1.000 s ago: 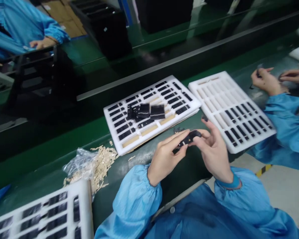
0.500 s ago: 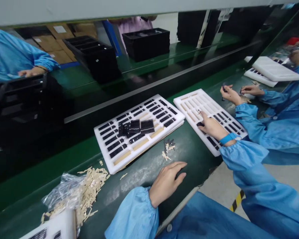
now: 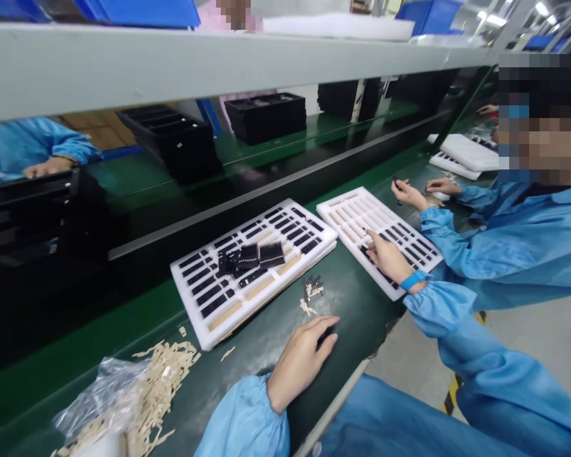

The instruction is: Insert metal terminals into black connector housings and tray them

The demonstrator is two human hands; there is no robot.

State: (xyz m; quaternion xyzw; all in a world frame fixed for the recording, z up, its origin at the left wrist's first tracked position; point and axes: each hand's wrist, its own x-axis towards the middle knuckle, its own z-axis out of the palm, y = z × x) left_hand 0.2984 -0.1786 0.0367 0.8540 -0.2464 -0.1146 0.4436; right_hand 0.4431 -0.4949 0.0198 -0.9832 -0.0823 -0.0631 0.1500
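Note:
My left hand (image 3: pixel 301 360) rests on the green bench with thumb and fingers apart, holding nothing visible. In front of it is a small heap of black and beige pieces (image 3: pixel 310 293). My right hand (image 3: pixel 387 257), with a blue wristband, is over a white foam tray (image 3: pixel 323 209), its fingers pinched around a small dark part (image 3: pixel 364 230), mostly hidden. Black parts fill this tray's near rows; its far slots show none. To the left, another white foam tray (image 3: pixel 190 317) holds rows of black parts, with black comb-like strips (image 3: pixel 271 254) lying on top.
Beige slips (image 3: pixel 169 374) spill beside a clear plastic bag (image 3: pixel 99 397) at lower left. A co-worker's hands (image 3: pixel 412 193) hold small dark parts on the right. Black bins (image 3: pixel 266 120) stand across the bench, under a grey overhead beam (image 3: pixel 219 70).
The view has tilted up and shifted, so the bench things appear further left and more of the co-worker shows. My left hand still rests on the bench; my right stays over the tray.

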